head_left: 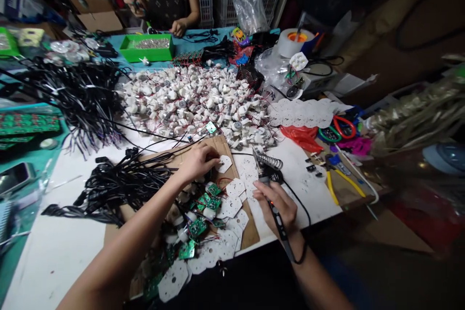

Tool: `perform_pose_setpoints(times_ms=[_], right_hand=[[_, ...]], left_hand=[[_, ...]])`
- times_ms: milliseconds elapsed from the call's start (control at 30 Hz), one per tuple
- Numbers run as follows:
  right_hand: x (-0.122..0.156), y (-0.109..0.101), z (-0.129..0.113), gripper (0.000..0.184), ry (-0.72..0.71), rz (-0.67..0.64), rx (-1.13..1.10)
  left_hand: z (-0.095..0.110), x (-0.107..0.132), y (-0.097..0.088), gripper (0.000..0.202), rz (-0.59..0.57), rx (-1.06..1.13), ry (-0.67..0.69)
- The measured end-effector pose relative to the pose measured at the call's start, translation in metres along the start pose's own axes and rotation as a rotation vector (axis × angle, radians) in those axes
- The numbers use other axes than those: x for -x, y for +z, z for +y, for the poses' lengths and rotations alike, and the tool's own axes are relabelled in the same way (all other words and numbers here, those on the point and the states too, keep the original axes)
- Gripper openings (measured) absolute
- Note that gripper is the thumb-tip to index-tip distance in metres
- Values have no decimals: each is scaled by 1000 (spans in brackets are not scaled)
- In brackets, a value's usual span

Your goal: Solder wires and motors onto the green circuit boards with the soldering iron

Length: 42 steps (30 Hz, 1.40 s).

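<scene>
My left hand (199, 161) is closed, with its fingertips at the edge of a white hexagonal circuit board (225, 164) above the cardboard. In my right hand (279, 203) is a soldering iron (279, 225) with a small orange light on its grip. Its front end points away from me, beside the coiled spring of an iron stand (271, 161). Below my left hand lie green circuit boards (198, 226) with wires and white parts, partly hidden by my forearm. More white hexagonal boards (228, 207) overlap to their right.
White motor-like parts with red wires (192, 99) form a large heap ahead. Bundles of black cables (123, 184) lie left. Yellow-handled pliers (341, 184) and scissors (337, 131) are at right. Across the table, a person (165, 0) sits behind a green tray (147, 53).
</scene>
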State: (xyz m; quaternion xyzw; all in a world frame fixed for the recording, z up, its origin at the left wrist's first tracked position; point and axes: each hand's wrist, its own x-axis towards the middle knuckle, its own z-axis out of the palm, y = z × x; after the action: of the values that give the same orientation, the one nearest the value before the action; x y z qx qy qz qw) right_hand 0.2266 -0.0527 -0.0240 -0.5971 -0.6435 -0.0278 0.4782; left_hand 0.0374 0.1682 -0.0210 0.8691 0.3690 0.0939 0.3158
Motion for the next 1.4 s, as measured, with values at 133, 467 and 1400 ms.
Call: perform_pose_setpoints(times_ms=[133,467,1400], right_hand=[[10,-20,17,42,-80,-150,127],[33,-4,34,36,-85,-345,247],[-46,85,19,23,65,-189,53]], left_hand=[[2,10,3,28,-134,60,6],[9,36,7,23,-264,22,82],[-36,17,-36,26,20,20,-160]])
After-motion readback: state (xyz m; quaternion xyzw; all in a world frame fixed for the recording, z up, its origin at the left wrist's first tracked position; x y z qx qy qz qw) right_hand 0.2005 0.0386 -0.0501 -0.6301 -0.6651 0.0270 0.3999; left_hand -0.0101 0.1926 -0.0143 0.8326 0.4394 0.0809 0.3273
